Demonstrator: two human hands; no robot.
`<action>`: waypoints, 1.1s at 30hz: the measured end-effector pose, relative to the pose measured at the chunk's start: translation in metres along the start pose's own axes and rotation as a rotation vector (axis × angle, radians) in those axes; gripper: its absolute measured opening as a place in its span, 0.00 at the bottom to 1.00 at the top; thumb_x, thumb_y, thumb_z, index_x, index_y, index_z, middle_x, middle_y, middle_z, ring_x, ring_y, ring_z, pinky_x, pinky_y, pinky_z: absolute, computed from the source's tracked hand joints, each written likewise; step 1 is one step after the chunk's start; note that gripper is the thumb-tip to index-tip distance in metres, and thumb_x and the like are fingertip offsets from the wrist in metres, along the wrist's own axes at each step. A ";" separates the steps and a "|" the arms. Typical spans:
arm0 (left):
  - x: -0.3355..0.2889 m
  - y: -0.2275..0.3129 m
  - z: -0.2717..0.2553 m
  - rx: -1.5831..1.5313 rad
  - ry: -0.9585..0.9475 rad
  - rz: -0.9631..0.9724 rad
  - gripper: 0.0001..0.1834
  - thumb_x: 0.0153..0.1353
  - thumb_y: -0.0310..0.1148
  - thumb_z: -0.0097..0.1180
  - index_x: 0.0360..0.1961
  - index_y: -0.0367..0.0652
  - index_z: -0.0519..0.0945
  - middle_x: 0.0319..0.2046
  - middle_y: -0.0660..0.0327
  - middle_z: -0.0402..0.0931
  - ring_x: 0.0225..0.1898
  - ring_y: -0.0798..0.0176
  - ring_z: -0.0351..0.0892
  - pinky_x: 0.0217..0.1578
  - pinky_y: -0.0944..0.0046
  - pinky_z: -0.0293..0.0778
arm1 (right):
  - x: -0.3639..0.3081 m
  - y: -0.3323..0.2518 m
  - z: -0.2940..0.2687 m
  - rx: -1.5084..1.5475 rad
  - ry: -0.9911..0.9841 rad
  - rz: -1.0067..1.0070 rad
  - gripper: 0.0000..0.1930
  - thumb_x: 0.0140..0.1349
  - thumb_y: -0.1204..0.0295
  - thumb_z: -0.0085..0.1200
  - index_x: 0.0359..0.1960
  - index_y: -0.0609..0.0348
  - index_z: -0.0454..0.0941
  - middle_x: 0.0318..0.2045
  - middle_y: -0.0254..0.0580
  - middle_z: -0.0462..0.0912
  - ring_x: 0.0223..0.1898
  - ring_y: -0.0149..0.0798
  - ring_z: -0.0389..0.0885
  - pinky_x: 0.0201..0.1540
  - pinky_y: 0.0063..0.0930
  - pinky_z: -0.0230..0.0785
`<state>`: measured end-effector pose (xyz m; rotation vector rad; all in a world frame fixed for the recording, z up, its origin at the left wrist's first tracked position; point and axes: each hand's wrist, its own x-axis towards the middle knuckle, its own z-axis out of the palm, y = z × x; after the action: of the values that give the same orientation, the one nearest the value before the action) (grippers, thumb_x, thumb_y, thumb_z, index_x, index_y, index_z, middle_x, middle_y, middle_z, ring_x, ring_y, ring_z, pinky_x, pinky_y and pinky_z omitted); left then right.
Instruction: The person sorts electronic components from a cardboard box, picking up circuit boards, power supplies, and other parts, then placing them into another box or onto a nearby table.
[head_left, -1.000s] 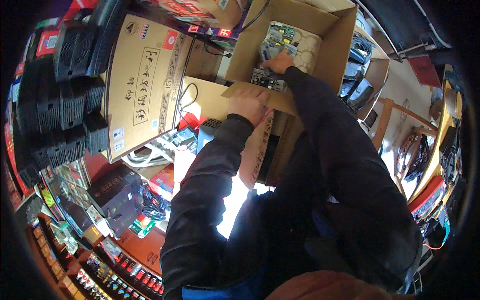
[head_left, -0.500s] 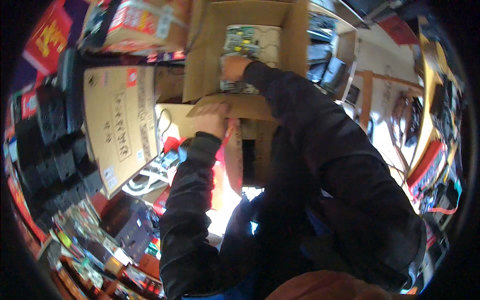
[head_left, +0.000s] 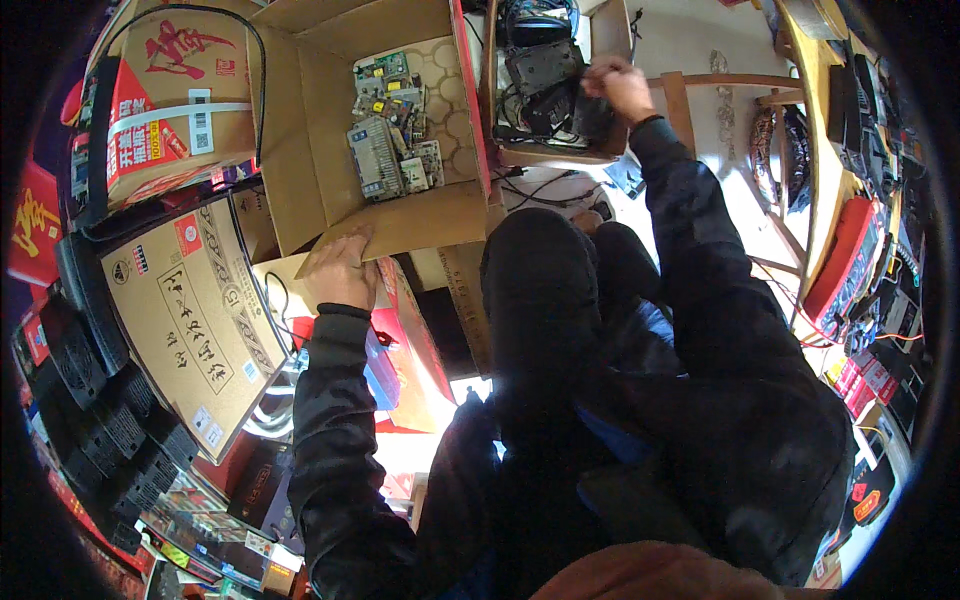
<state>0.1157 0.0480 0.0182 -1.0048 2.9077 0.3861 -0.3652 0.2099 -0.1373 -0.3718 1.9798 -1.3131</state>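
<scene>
My left hand (head_left: 342,270) grips the near flap of an open cardboard box (head_left: 400,232), with its fingers bent over the edge. Inside that box, on a patterned base, lie several green and pale circuit boards (head_left: 388,85) and a silvery slotted metal part (head_left: 374,158). Off to the right, my right hand (head_left: 618,88) is over the edge of a second cardboard box (head_left: 560,158), its fingers curled in beside black power adapters (head_left: 545,75) with cables. What those fingers hold, if anything, is hidden.
A closed carton (head_left: 185,270) leans at the left, near stacked black cases (head_left: 95,425). Behind it stands a red-and-brown carton (head_left: 200,95). Loose black cables (head_left: 555,190) lie below the second box, and a wooden frame (head_left: 678,115) stands right of it.
My right hand has left the circuit boards and moved right to the second box. My left hand stays at the first box's flap. The view has shifted to the right.
</scene>
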 end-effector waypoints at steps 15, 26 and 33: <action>0.003 -0.008 0.002 -0.002 0.056 0.067 0.23 0.46 0.28 0.64 0.47 0.50 0.86 0.39 0.55 0.85 0.41 0.49 0.84 0.47 0.52 0.78 | -0.001 0.055 0.068 -1.153 -0.179 -0.358 0.21 0.55 0.63 0.66 0.51 0.48 0.80 0.47 0.55 0.70 0.43 0.60 0.81 0.46 0.48 0.78; 0.004 -0.006 0.001 0.045 0.057 0.060 0.18 0.44 0.28 0.67 0.41 0.47 0.86 0.37 0.57 0.85 0.40 0.50 0.84 0.48 0.53 0.77 | -0.057 0.023 -0.044 -0.441 0.161 -0.307 0.22 0.49 0.73 0.64 0.49 0.45 0.88 0.43 0.48 0.79 0.50 0.46 0.77 0.58 0.34 0.71; 0.001 -0.008 0.007 0.031 0.084 0.032 0.17 0.45 0.30 0.68 0.40 0.50 0.86 0.39 0.58 0.86 0.43 0.51 0.84 0.49 0.54 0.78 | -0.103 0.025 -0.069 -0.003 0.327 -0.231 0.22 0.51 0.84 0.60 0.51 0.62 0.85 0.47 0.42 0.81 0.52 0.38 0.78 0.58 0.31 0.69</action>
<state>0.1194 0.0431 0.0096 -0.9959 2.9973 0.3072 -0.3379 0.3283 -0.1025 -0.4184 2.2606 -1.5989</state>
